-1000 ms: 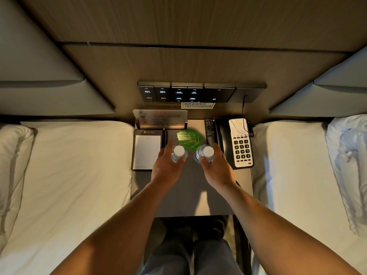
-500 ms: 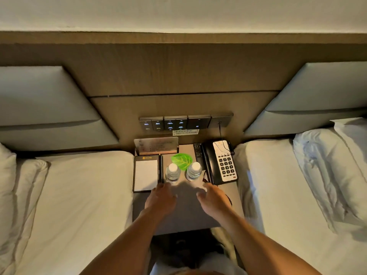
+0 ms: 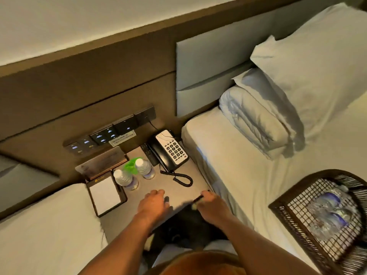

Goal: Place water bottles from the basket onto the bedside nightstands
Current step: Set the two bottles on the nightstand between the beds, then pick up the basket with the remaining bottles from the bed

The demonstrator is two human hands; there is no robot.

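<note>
Two water bottles (image 3: 135, 173) stand upright on the nightstand counter (image 3: 178, 192), beside a green leaf card (image 3: 130, 167) and near the telephone (image 3: 169, 152). The left hand (image 3: 153, 203) and right hand (image 3: 211, 204) hover over the front edge, fingers loosely curled, holding nothing. The basket (image 3: 297, 219) with more bottles lies on the right bed (image 3: 238, 155).

Dim, warm, perhaps motion-blurred, wide-angle.

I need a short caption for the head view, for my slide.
Two bottles stand on the nightstand; both hands empty; basket on the bed.
</note>
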